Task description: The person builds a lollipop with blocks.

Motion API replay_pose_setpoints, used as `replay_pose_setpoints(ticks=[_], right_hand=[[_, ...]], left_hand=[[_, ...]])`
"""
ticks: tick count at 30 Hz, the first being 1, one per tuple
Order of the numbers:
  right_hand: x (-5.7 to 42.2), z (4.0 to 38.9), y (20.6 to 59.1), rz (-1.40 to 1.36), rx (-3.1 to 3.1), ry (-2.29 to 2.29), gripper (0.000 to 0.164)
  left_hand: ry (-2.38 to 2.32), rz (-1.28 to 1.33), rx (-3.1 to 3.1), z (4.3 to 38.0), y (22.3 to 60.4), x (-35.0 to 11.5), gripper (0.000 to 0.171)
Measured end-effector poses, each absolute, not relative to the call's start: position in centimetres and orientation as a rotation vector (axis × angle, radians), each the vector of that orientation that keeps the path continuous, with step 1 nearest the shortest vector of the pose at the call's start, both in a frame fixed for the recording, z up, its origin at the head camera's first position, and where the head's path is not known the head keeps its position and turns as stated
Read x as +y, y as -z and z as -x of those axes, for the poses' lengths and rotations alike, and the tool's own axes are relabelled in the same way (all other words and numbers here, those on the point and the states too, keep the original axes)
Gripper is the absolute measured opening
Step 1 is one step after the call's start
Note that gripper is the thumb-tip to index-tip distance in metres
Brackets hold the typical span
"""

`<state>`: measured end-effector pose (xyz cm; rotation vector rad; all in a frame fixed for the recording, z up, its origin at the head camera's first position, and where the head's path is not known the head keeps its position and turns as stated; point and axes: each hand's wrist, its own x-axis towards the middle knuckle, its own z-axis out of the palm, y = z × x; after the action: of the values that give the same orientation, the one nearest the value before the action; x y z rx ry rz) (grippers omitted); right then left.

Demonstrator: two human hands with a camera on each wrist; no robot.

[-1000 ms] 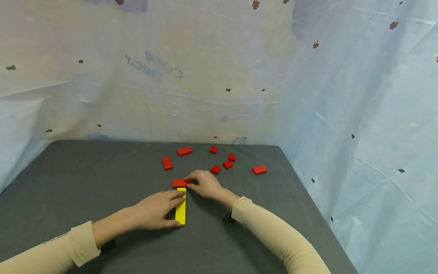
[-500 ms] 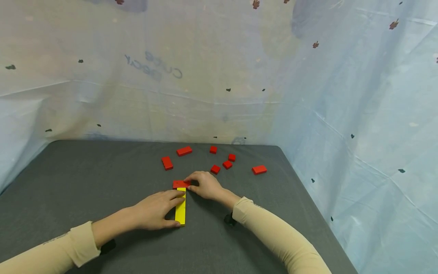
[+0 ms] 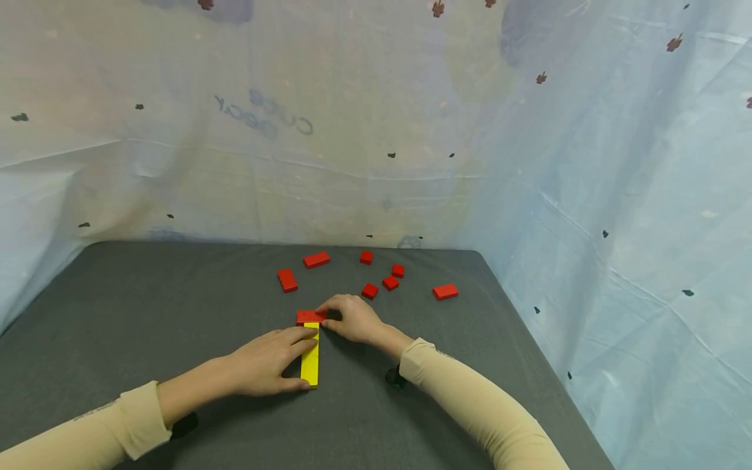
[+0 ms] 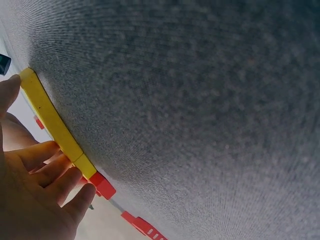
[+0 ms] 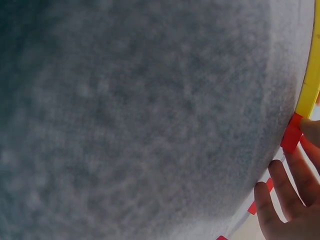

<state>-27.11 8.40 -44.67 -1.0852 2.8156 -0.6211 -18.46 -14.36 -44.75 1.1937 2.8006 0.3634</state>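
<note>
In the head view, my left hand point(image 3: 267, 362) rests on a yellow bar point(image 3: 309, 365), thumb at its near end and fingers along its far part. The left wrist view shows a seam that splits the yellow bar point(image 4: 52, 120) into a long and a short piece. Across the far end of the bar lies a red rectangular block point(image 3: 307, 316), which touches it or nearly does. My right hand point(image 3: 354, 318) pinches the right end of this red block between thumb and index finger. Its other fingers are spread in the right wrist view, where the red block point(image 5: 290, 139) shows end-on.
Beyond the hands, small red square blocks point(image 3: 390, 282) lie scattered on the dark grey table point(image 3: 176, 294). Longer red blocks lie at the back left point(image 3: 287, 280) and at the right point(image 3: 445, 292). A pale curtain point(image 3: 352, 163) hangs behind the table and along its right side.
The red block and my right hand have shifted very slightly nearer, toward the yellow bar. My left hand and the bar have stayed in place.
</note>
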Motion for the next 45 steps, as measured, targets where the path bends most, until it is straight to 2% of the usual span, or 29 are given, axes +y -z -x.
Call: replay_pose_setpoints(ticks=[6, 15, 29, 45], right_hand=[[8.9, 27.2, 44.4, 1.087, 2.773, 0.715, 0.034], [11.7, 29.1, 43.5, 0.916, 2.902, 0.947, 0.038], [15.1, 31.0, 44.2, 0.599, 3.076, 0.754, 0.033], [15.3, 31.3, 45.1, 0.525, 3.082, 0.673, 0.027]], left_hand=[[-0.349, -1.196, 2.801, 18.5, 44.7, -14.4, 0.079], [-0.364, -1.141, 2.845, 18.6, 44.5, -14.6, 0.08], [-0.337, -1.018, 2.815, 19.3, 44.6, -14.7, 0.097], [-0.366, -1.022, 2.778, 19.1, 44.1, -14.8, 0.097]])
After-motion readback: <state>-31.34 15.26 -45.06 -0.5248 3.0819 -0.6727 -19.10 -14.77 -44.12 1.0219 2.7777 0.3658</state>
